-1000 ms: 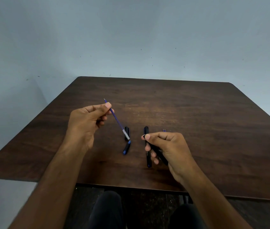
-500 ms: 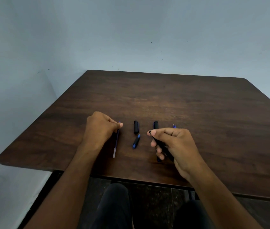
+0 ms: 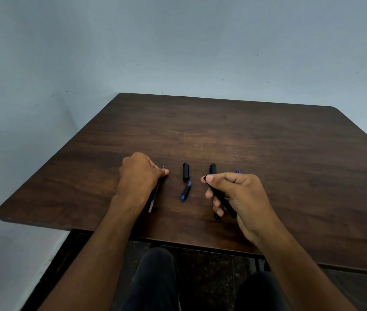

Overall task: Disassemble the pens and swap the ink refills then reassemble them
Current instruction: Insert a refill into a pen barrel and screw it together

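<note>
My left hand point(image 3: 141, 176) lay on the wooden table point(image 3: 290, 164), fingers curled over the blue ink refill point(image 3: 153, 199) flat beneath it. My right hand point(image 3: 238, 194) gripped a black pen barrel point(image 3: 223, 202). Between them lay a black cap point(image 3: 186, 172) and a blue-tipped pen section point(image 3: 185, 191), apart; another black pen point(image 3: 212, 169) lay behind my thumb.

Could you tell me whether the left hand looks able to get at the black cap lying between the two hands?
Probably yes: the black cap lies in the open just right of the left hand, nothing between them, though that hand rests on the refill.
</note>
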Tool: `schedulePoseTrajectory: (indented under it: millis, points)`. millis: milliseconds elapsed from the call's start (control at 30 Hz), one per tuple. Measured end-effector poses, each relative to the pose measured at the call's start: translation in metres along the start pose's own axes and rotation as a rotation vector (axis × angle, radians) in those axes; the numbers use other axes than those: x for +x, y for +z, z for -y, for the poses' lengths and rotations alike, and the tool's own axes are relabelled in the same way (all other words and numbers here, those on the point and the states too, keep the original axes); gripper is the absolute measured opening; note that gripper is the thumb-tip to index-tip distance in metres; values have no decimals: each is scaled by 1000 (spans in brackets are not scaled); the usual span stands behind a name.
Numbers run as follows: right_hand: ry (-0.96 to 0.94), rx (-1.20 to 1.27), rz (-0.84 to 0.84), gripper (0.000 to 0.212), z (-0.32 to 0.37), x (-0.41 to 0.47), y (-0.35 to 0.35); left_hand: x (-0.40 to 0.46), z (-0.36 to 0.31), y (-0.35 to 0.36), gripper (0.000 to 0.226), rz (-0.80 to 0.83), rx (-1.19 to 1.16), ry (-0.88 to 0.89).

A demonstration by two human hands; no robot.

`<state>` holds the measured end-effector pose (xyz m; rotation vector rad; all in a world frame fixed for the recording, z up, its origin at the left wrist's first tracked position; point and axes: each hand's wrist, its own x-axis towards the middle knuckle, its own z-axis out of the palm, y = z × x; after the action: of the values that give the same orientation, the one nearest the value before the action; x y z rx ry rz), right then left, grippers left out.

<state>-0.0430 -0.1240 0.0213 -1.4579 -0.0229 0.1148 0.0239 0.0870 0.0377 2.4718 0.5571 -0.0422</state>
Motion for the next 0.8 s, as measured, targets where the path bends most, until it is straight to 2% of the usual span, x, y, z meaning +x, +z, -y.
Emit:
schedulePoseTrajectory:
  millis: [367, 567, 667, 800]
  points:
    - [-15, 17, -23, 14, 6, -4, -6, -3, 6, -6, 24, -13, -145, 5]
    - [-39, 65, -51, 16, 12, -2, -10, -18, 4, -1, 20, -92, -265, 210]
    - [-44, 103, -61, 14, 13, -2, -10, -33, -7, 2, 20, -87, -354, 380]
    - [-98, 21, -130, 11, 14, -1, -15, -57, -18, 7, 17, -55, -499, 538]
